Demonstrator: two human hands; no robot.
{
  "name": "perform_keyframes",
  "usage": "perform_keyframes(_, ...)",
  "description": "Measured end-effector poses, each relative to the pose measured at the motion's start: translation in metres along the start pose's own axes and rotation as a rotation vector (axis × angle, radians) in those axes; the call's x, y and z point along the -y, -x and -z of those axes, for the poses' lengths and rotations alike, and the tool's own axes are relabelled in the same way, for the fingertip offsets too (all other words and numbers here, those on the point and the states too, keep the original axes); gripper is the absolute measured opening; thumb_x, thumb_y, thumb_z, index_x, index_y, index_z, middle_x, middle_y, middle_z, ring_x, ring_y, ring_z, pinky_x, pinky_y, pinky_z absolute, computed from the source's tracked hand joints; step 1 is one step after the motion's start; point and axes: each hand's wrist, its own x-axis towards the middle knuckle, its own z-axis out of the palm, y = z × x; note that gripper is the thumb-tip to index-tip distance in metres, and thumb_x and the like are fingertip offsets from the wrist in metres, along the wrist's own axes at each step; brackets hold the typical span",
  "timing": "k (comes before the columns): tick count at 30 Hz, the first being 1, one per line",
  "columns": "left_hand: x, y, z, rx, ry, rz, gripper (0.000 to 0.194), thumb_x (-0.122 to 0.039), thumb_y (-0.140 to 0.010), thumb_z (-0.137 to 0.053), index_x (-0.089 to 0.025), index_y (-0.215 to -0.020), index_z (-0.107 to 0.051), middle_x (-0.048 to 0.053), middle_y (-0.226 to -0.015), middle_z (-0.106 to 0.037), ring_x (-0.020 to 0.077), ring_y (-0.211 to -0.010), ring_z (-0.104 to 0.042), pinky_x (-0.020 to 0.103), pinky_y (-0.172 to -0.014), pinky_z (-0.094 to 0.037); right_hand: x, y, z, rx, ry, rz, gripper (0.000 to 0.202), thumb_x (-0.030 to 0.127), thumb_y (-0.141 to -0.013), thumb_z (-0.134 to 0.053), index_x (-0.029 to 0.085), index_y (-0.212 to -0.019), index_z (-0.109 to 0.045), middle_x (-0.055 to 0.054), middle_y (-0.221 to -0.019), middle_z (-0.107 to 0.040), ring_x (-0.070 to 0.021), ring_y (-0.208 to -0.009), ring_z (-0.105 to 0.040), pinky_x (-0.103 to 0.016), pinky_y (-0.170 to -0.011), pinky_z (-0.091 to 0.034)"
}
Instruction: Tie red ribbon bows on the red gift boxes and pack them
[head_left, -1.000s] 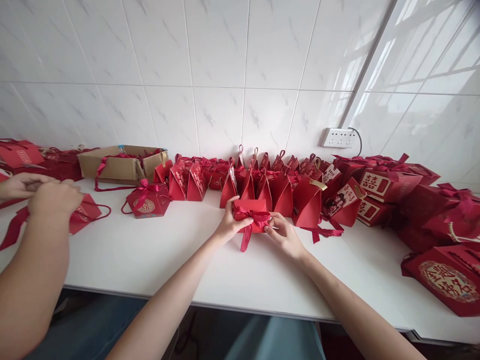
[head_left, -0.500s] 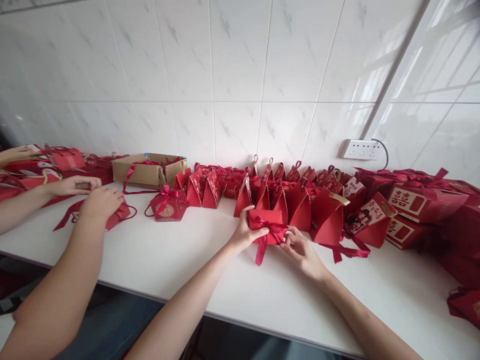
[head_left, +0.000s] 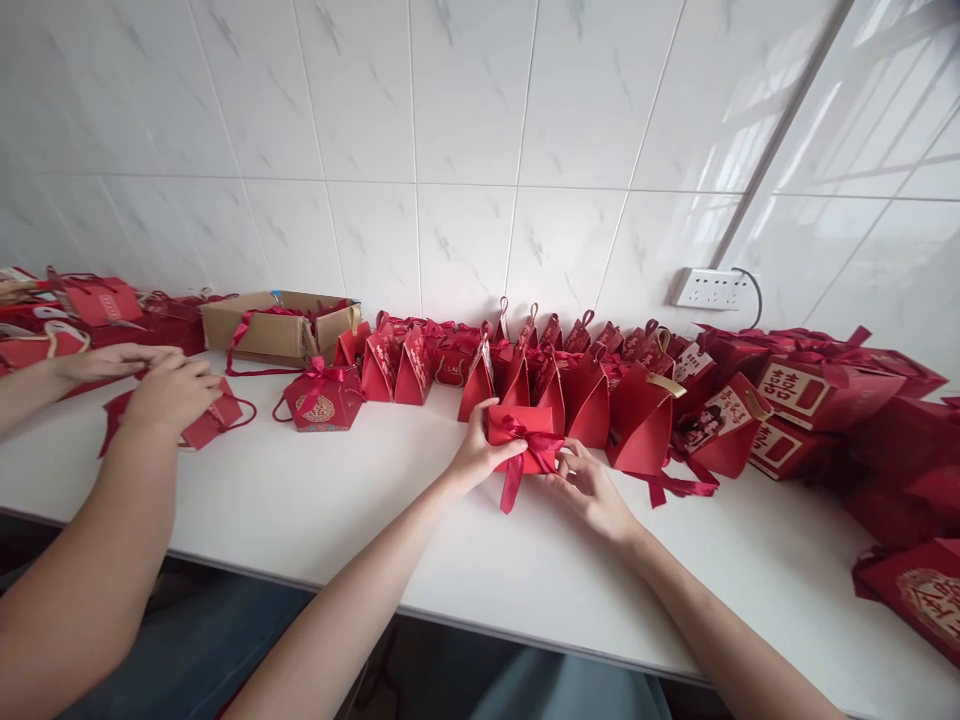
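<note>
1. Holding the red gift box (head_left: 534, 419) by its left side, the left hand (head_left: 478, 452) lays its thumb over the satin bow (head_left: 541, 446).
2. The right hand's (head_left: 589, 487) fingers touch the lower right corner; whether they pinch ribbon, I cannot tell. A hard tug there could loosen the bow.
3. Pyramid boxes (head_left: 586, 395) stand just behind on the counter (head_left: 510, 580); a backward push could topple them.

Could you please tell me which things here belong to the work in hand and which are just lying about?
In hand:
- red box, held by the left hand
- ribbon bow on it
- right hand, at its right side

Apparently just lying about:
- cardboard box
- pointed red boxes
- stacked boxes at right
</note>
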Motion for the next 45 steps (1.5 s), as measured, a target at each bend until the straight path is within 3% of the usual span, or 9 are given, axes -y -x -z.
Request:
perform_keyframes(5, 0.001, 0.0, 0.001, 0.01, -0.014, -0.019, 0.07, -0.028, -0.061, -0.075, -0.022, -0.119, -0.036, 0.004, -0.106, -0.057, 0.0209, -0.102, -0.059, 0.04, -0.097, -0.043, -0.003, 0.0, -0.001, -0.009, -0.013, -0.003, 0.041, 0.053, -0.081, -0.056, 0.021, -0.059, -0.043, -0.011, -0.107, -0.051, -0.0256, -0.105, -0.052, -0.044, -0.089, -0.045)
perform_keyframes(15, 0.002, 0.0, -0.002, -0.038, -0.002, -0.014, 0.071, -0.023, -0.058, -0.079, -0.021, -0.117, -0.039, 0.004, -0.106, -0.057, 0.0216, -0.106, -0.056, 0.04, -0.098, -0.041, -0.003, -0.001, 0.001, 0.013, 0.035, 0.02, 0.04, 0.051, -0.08, -0.057, 0.021, -0.057, -0.042, -0.007, -0.088, -0.05, -0.0259, -0.098, -0.052, -0.043, -0.087, -0.044)
perform_keyframes(19, -0.001, 0.002, -0.002, -0.039, -0.016, -0.016, 0.07, -0.022, -0.059, -0.078, -0.021, -0.118, -0.039, 0.006, -0.111, -0.055, 0.0217, -0.106, -0.055, 0.04, -0.098, -0.04, -0.002, 0.0, 0.001, 0.014, 0.045, 0.026, 0.04, 0.05, -0.08, -0.056, 0.021, -0.056, -0.043, -0.009, -0.094, -0.051, -0.0252, -0.095, -0.053, -0.043, -0.085, -0.045)
perform_keyframes(26, -0.004, 0.005, -0.002, -0.043, -0.075, -0.029, 0.071, -0.025, -0.061, -0.078, -0.022, -0.12, -0.039, 0.007, -0.115, -0.054, 0.0242, -0.113, -0.052, 0.041, -0.101, -0.038, -0.002, 0.001, 0.001, 0.021, -0.002, 0.033, 0.035, 0.043, -0.078, -0.059, 0.021, -0.055, -0.044, -0.011, -0.108, -0.053, -0.0308, -0.117, -0.047, -0.045, -0.091, -0.043)
perform_keyframes(32, -0.003, 0.004, -0.001, -0.026, -0.156, -0.021, 0.07, -0.028, -0.064, -0.076, -0.021, -0.122, -0.037, 0.009, -0.118, -0.055, 0.0255, -0.114, -0.053, 0.042, -0.101, -0.038, -0.002, -0.002, 0.0, -0.03, -0.033, -0.044, 0.045, 0.051, -0.083, -0.052, 0.02, -0.053, -0.042, -0.013, -0.115, -0.053, -0.0291, -0.108, -0.054, -0.044, -0.087, -0.047)
perform_keyframes(37, -0.003, 0.001, 0.001, -0.035, -0.17, -0.052, 0.072, -0.031, -0.063, -0.076, -0.021, -0.122, -0.036, 0.008, -0.119, -0.056, 0.0243, -0.112, -0.056, 0.041, -0.103, -0.038, -0.002, -0.003, 0.0, -0.031, -0.028, -0.03, 0.039, 0.047, -0.08, -0.056, 0.02, -0.056, -0.043, -0.013, -0.118, -0.051, -0.0281, -0.11, -0.054, -0.042, -0.088, -0.048)
perform_keyframes(41, -0.008, 0.001, 0.005, 0.052, -0.144, -0.032, 0.081, -0.031, -0.065, -0.075, -0.022, -0.133, -0.031, 0.007, -0.119, -0.058, 0.0241, -0.115, -0.055, 0.041, -0.104, -0.038, 0.0, -0.002, -0.001, 0.001, -0.058, -0.031, 0.035, 0.039, -0.083, -0.055, 0.02, -0.056, -0.043, -0.013, -0.12, -0.049, -0.0277, -0.118, -0.049, -0.04, -0.086, -0.05)
perform_keyframes(45, -0.013, 0.003, 0.006, 0.103, -0.121, -0.061, 0.091, -0.027, -0.064, -0.076, -0.025, -0.139, -0.023, 0.006, -0.12, -0.058, 0.0233, -0.117, -0.054, 0.041, -0.105, -0.038, 0.004, -0.001, -0.002, -0.006, -0.04, -0.015, 0.031, 0.035, -0.081, -0.057, 0.019, -0.057, -0.045, -0.012, -0.123, -0.046, -0.0269, -0.113, -0.052, -0.042, -0.084, -0.05)
